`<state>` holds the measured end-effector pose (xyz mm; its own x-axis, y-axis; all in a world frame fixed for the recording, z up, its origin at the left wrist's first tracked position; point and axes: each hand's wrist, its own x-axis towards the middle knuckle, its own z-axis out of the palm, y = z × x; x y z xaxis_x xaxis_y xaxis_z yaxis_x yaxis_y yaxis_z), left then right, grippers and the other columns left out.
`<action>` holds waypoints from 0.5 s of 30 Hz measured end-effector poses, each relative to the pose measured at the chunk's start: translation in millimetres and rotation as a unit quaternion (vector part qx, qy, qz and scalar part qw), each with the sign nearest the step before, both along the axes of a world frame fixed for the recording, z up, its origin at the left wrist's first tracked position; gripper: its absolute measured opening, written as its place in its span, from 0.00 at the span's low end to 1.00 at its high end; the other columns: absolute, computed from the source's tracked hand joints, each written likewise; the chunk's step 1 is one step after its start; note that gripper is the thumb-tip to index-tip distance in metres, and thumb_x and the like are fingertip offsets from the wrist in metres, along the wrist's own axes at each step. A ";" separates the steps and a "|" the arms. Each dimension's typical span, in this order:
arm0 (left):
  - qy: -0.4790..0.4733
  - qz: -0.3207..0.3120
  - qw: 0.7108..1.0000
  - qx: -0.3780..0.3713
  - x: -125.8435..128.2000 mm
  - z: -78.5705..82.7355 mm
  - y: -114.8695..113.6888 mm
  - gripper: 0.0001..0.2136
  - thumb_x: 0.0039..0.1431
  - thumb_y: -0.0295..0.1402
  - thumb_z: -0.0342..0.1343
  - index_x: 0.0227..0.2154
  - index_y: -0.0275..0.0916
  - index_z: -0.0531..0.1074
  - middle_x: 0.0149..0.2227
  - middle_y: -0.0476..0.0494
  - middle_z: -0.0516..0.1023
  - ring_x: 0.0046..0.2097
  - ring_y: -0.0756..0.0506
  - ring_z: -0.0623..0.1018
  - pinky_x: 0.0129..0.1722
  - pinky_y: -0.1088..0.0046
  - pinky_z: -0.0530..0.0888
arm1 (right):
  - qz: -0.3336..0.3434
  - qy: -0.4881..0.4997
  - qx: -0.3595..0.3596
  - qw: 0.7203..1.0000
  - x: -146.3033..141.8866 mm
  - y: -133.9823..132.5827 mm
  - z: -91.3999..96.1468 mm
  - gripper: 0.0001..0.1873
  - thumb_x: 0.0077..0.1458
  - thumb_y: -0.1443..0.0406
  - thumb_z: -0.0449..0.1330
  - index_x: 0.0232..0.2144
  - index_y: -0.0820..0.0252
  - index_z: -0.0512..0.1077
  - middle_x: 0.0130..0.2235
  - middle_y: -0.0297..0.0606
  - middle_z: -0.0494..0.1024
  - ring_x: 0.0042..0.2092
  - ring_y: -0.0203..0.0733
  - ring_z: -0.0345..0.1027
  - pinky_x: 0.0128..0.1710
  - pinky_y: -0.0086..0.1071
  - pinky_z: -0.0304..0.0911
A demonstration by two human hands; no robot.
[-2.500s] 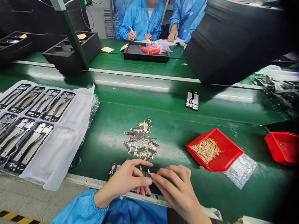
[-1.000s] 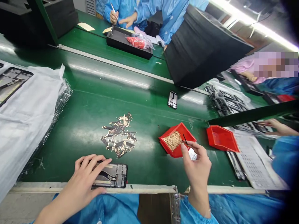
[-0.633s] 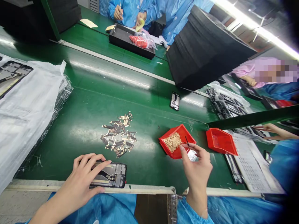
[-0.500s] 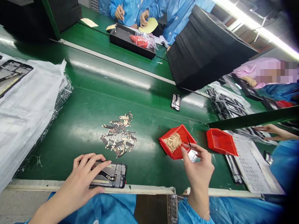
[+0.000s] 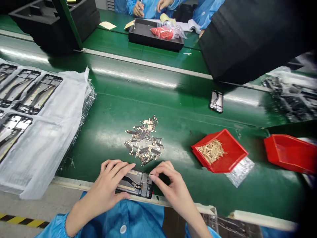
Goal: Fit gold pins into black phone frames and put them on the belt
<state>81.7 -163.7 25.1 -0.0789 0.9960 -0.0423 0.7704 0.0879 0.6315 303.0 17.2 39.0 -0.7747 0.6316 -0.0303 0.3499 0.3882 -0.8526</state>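
Observation:
My left hand (image 5: 109, 185) lies flat on a black phone frame (image 5: 137, 184) at the near edge of the green belt and holds it down. My right hand (image 5: 170, 185) pinches a thin dark tool or part at the frame's right end. Just beyond the frame lies a scattered heap of small gold and black parts (image 5: 145, 145). To the right stands a red bin (image 5: 231, 150) with thin gold pins (image 5: 211, 151) in it.
A white sheet (image 5: 54, 132) at left carries rows of phone frames (image 5: 37, 94). A second red bin (image 5: 291, 153), a lone phone frame (image 5: 216, 100), black foam trays (image 5: 250, 36), a black tray (image 5: 153, 34) with a red bag; co-workers in blue sit across the belt.
My right hand came back from the red bin of pins to the right end of the phone frame. My left hand stayed on the frame. The view swung left.

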 end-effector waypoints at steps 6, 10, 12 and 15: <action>-0.008 -0.006 1.000 -0.006 0.0 4.5 2.6 0.46 0.60 0.37 0.76 0.75 0.51 0.55 0.64 0.39 0.74 0.63 0.33 0.70 0.63 0.51 0.60 | 0.028 -0.064 0.008 0.998 -11.2 -8.2 -7.9 0.09 0.73 0.65 0.60 0.37 0.53 0.77 0.35 0.35 0.77 0.42 0.48 0.67 0.44 0.42 0.58; -0.007 -0.007 1.000 -0.005 0.1 4.8 2.8 0.47 0.59 0.36 0.76 0.75 0.51 0.54 0.64 0.39 0.74 0.63 0.32 0.70 0.63 0.49 0.60 | 0.036 -0.077 0.012 0.996 -11.3 -8.4 -8.5 0.07 0.72 0.66 0.62 0.38 0.53 0.77 0.35 0.34 0.77 0.43 0.48 0.65 0.44 0.42 0.55; -0.006 -0.008 1.000 -0.003 -0.1 4.1 2.7 0.48 0.58 0.34 0.77 0.74 0.50 0.55 0.64 0.39 0.74 0.62 0.32 0.70 0.63 0.49 0.60 | 0.038 -0.084 0.013 0.996 -12.3 -9.1 -8.9 0.07 0.72 0.66 0.62 0.38 0.53 0.77 0.35 0.35 0.77 0.43 0.48 0.65 0.44 0.42 0.54; -0.005 -0.008 1.000 0.001 -0.5 2.6 2.2 0.48 0.57 0.36 0.78 0.74 0.50 0.56 0.65 0.38 0.74 0.63 0.31 0.70 0.63 0.48 0.60 | 0.042 -0.087 0.017 0.995 -13.3 -9.8 -9.2 0.07 0.72 0.66 0.62 0.38 0.53 0.77 0.35 0.34 0.77 0.42 0.48 0.65 0.43 0.41 0.52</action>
<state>81.2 -161.5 27.7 -0.0634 0.9971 -0.0416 0.7659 0.0754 0.6386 289.7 7.4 29.9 -0.8100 0.5675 -0.1476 0.4555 0.4505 -0.7679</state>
